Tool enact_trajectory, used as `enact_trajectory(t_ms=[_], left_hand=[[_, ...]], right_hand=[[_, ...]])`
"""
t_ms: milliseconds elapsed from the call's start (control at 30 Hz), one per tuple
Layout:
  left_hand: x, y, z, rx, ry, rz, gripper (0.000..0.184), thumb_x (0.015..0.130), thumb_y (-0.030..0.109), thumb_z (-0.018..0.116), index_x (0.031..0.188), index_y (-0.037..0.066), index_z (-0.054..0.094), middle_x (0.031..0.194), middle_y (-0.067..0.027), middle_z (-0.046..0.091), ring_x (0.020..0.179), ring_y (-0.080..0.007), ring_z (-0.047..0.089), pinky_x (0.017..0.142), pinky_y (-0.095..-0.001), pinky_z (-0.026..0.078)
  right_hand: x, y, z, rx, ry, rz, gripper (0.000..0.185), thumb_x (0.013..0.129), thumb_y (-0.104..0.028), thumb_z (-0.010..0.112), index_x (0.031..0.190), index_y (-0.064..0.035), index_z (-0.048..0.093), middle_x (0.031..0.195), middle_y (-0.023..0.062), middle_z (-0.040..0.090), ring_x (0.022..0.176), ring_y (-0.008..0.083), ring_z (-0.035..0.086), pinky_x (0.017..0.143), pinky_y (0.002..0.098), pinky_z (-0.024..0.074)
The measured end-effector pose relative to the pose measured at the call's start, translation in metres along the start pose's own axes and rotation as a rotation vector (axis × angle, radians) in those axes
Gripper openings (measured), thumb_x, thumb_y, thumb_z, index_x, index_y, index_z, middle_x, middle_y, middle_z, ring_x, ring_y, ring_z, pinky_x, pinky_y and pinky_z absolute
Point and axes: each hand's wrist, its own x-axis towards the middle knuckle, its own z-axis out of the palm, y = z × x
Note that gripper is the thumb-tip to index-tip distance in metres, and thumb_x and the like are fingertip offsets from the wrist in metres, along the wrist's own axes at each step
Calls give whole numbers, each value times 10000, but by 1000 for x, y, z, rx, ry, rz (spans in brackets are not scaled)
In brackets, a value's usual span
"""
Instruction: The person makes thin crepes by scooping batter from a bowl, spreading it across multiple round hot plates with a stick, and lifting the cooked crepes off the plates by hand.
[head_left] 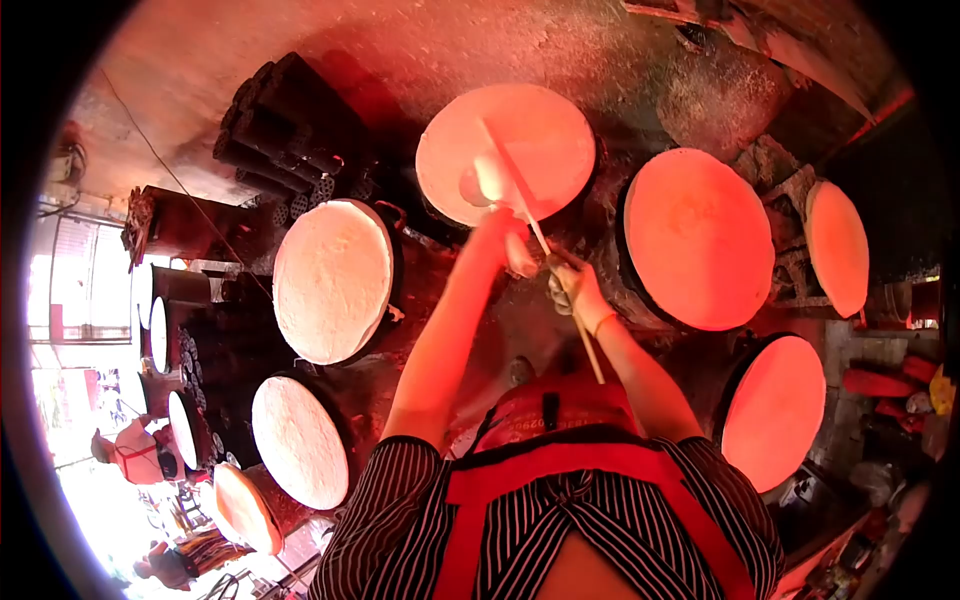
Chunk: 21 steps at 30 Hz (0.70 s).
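My right hand (572,284) is wrapped round a long, thin wooden stick (530,200). The stick slants from near my apron up over a round griddle (560,110), whose top is covered by a pale, flat sheet. My left hand (500,232) reaches to the near edge of that griddle, beside the stick, with its fingers drawn in and partly blurred. Just above it shows a pale, rounded lump (489,176), with a dark patch at its left. Whether my left fingers grip this lump is not clear.
Other dark-rimmed round griddles with pale tops stand at left (332,282), lower left (300,440), right (698,240) and lower right (775,412). Stacked dark cylinders, like honeycomb coal briquettes (285,110), sit at upper left. A person (138,450) is at far left.
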Motion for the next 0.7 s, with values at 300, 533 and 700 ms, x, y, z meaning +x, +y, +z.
enact_trajectory(t_ms=[300,533,700], left_hand=[[-132,53,-60,-464,-254,-415,89,912,113,498,884,49,443,669,12,427,485,-35,361,361,-148,275],[-191,-7,-100,-320,-40,-426,105,901,87,502,831,67,427,656,20,416,486,-45,362,367,-161,261],[-217,-42,-114,-436,-47,-524,122,908,91,513,819,61,434,654,14,413,486,-49,362,372,-163,262]], right_hand=[[52,45,-60,-444,70,-454,300,904,-183,552,1201,-184,589,834,37,614,699,134,570,615,260,451],[-3,35,-30,-746,495,-882,394,862,-202,583,1249,-136,545,1042,149,647,910,250,653,787,365,493],[-58,112,-22,-1256,223,-713,461,777,-231,616,1228,-227,521,854,178,632,743,368,614,647,446,503]])
